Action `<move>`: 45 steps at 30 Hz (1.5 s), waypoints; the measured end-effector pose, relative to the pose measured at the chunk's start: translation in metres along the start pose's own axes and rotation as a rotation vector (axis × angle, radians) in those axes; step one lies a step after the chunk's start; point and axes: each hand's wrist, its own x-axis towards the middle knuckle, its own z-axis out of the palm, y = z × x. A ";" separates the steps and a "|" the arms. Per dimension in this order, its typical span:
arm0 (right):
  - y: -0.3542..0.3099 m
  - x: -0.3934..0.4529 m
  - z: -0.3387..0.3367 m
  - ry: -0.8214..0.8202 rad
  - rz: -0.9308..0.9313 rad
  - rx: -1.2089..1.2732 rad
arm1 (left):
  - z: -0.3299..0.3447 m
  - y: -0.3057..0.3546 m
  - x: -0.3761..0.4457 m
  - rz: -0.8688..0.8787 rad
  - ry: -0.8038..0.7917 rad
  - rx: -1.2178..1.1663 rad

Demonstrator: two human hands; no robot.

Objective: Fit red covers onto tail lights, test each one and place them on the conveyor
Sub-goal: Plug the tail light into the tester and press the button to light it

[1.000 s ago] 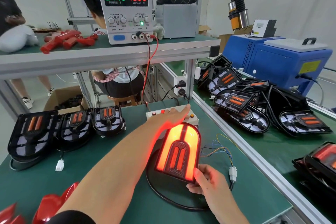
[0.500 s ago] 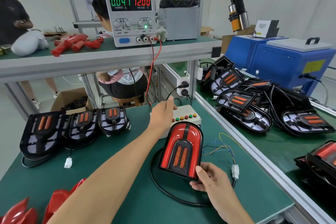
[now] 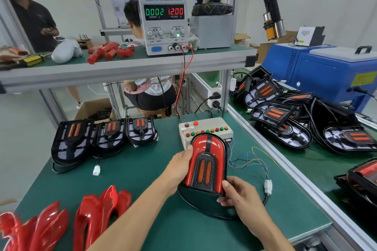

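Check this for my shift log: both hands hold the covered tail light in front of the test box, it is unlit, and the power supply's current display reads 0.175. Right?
Not quite. The head view shows the power supply current display at 0.002, not 0.175. The rest stands: left hand and right hand hold the unlit tail light in front of the test box.

The covered tail light (image 3: 206, 164) stands tilted and unlit on the green bench, its glossy red cover fitted around a black centre panel with two orange bars. Loose red covers (image 3: 61, 224) lie at the near-left.
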 end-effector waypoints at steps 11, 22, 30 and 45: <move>0.009 -0.027 -0.044 0.731 -0.023 -0.674 | -0.009 -0.039 -0.043 -0.070 0.386 -0.027; 0.006 -0.025 -0.031 0.450 0.194 -1.125 | -0.021 -0.051 -0.060 -0.169 0.429 0.024; -0.004 -0.035 -0.019 0.477 0.098 -0.561 | -0.013 -0.032 -0.097 0.264 0.737 0.355; -0.021 -0.069 0.004 0.589 0.030 -0.348 | 0.116 -0.008 -0.088 -0.058 -0.158 -0.331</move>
